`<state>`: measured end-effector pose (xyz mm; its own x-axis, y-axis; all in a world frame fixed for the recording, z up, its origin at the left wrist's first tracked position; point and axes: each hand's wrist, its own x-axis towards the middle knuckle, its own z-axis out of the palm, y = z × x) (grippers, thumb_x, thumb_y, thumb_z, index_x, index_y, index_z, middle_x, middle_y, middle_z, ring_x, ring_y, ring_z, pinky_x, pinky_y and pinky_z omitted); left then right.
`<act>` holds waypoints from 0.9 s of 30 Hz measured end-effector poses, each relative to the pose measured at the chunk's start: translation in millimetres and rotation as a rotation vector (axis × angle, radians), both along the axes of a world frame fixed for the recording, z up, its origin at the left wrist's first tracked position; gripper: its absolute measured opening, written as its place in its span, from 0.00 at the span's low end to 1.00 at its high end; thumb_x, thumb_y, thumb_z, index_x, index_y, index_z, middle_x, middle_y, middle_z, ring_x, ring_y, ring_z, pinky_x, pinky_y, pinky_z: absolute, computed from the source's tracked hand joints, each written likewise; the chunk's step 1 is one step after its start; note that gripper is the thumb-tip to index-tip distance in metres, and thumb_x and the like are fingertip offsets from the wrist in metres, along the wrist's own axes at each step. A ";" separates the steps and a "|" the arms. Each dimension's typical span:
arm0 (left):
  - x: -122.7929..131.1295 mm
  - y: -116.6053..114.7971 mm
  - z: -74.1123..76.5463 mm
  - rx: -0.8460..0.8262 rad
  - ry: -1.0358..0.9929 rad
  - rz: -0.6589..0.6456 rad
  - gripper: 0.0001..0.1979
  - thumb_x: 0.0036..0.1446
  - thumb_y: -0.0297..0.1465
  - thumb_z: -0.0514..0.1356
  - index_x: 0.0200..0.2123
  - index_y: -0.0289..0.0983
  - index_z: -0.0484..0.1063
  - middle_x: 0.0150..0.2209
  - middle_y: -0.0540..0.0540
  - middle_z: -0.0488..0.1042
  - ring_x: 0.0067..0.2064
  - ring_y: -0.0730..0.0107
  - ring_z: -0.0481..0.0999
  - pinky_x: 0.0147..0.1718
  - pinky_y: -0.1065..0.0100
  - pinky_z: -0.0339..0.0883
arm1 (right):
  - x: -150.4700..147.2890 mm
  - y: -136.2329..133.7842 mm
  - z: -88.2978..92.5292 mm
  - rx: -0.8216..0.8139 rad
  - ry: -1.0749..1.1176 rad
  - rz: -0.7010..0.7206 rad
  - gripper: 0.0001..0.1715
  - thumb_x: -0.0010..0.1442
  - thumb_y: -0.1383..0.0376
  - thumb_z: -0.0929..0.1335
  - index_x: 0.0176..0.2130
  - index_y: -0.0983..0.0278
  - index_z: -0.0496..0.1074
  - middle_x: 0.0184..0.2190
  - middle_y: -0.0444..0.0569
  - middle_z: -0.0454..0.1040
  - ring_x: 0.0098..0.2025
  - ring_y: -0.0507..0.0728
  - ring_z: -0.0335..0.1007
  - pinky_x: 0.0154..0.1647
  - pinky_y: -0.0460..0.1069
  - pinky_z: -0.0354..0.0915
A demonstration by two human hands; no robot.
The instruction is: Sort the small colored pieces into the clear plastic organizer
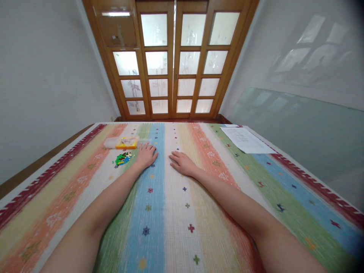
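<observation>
1. In the head view, my left hand (146, 154) lies palm down on the cloth (174, 204), fingers slightly spread and relaxed, grasping nothing that I can see.
2. My right hand (182, 163) rests palm down too, apart from the left, its fingers loosely extended and released.
3. The pieces (123, 158) sit in a small heap on the cloth, just left of my left hand and apart from it: green, blue, brown and yellow.
4. Beyond the heap is the box (126, 143), with its yellow label. Clear plastic at its right end reaches near my left fingertips; whether they touch it, I cannot tell.
5. The paper (246, 140) lies on the far right, well apart from both hands.
6. As for progress, the pieces are out on the cloth, and I judge the handling of them still to be done. Whether any are joined is too small to tell.
</observation>
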<state>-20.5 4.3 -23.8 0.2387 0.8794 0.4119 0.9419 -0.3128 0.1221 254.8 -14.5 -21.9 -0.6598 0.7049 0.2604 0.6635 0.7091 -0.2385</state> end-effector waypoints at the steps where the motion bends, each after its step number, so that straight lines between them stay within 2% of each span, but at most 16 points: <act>1: -1.9 -0.9 -0.5 0.003 -0.005 0.002 0.17 0.67 0.42 0.55 0.52 0.44 0.75 0.56 0.40 0.76 0.68 0.42 0.59 0.70 0.35 0.35 | -0.1 -0.2 0.8 -0.004 -0.001 -0.002 0.30 0.72 0.52 0.61 0.67 0.59 0.67 0.69 0.56 0.63 0.70 0.64 0.57 0.70 0.60 0.53; 8: -14.6 -1.6 -2.5 -0.025 -0.067 0.049 0.17 0.65 0.42 0.58 0.51 0.42 0.76 0.56 0.37 0.76 0.68 0.38 0.59 0.68 0.33 0.34 | -0.1 -1.3 3.5 0.004 -0.001 0.001 0.30 0.73 0.52 0.61 0.66 0.60 0.68 0.68 0.56 0.64 0.69 0.64 0.58 0.70 0.59 0.54; 12: -21.9 -3.2 2.9 -0.033 -0.087 0.065 0.15 0.63 0.41 0.59 0.49 0.42 0.77 0.55 0.37 0.76 0.68 0.37 0.59 0.68 0.31 0.35 | 0.2 -0.3 3.3 -0.012 0.008 0.002 0.30 0.72 0.52 0.62 0.67 0.59 0.68 0.68 0.55 0.64 0.69 0.64 0.58 0.70 0.59 0.54; 14: -19.6 -7.2 6.7 -0.046 -0.107 0.014 0.15 0.64 0.41 0.59 0.49 0.42 0.78 0.55 0.38 0.76 0.67 0.41 0.60 0.69 0.35 0.40 | 0.4 0.0 3.2 -0.016 0.012 0.005 0.30 0.72 0.52 0.62 0.67 0.59 0.68 0.69 0.55 0.63 0.69 0.64 0.58 0.70 0.59 0.54; 18: -0.1 -17.8 6.6 -0.159 -0.084 -0.221 0.22 0.66 0.43 0.56 0.58 0.42 0.74 0.62 0.40 0.72 0.66 0.52 0.66 0.68 0.50 0.53 | 1.1 -0.8 3.3 0.006 0.007 -0.019 0.31 0.72 0.50 0.62 0.67 0.59 0.67 0.69 0.56 0.62 0.70 0.65 0.57 0.70 0.60 0.53; 20: 12.1 -22.3 2.1 -0.218 -0.044 -0.248 0.27 0.66 0.46 0.55 0.64 0.43 0.69 0.68 0.40 0.64 0.70 0.50 0.61 0.69 0.50 0.51 | 1.1 -1.3 3.0 0.009 -0.003 -0.039 0.32 0.72 0.49 0.62 0.68 0.59 0.65 0.69 0.57 0.61 0.71 0.65 0.55 0.71 0.60 0.52; 22: 22.1 -26.2 -2.7 -0.290 -0.006 -0.223 0.32 0.66 0.49 0.54 0.68 0.44 0.64 0.72 0.40 0.57 0.73 0.45 0.54 0.70 0.44 0.46 | 0.7 -1.4 2.6 -0.003 -0.025 -0.053 0.33 0.72 0.48 0.61 0.69 0.59 0.64 0.70 0.57 0.60 0.72 0.65 0.53 0.71 0.61 0.50; 27: 33.1 -35.5 -6.1 -0.416 0.053 -0.247 0.40 0.64 0.56 0.51 0.73 0.46 0.53 0.76 0.38 0.46 0.76 0.41 0.44 0.70 0.37 0.37 | -1.7 -1.8 0.3 -0.058 -0.061 -0.073 0.35 0.72 0.46 0.60 0.71 0.56 0.61 0.73 0.55 0.55 0.75 0.65 0.48 0.73 0.64 0.45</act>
<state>12.6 -31.3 -29.9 0.4724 0.8812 0.0193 0.8537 -0.4629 0.2385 253.1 -16.3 -21.7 -0.6192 0.7647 0.1785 0.7276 0.6442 -0.2356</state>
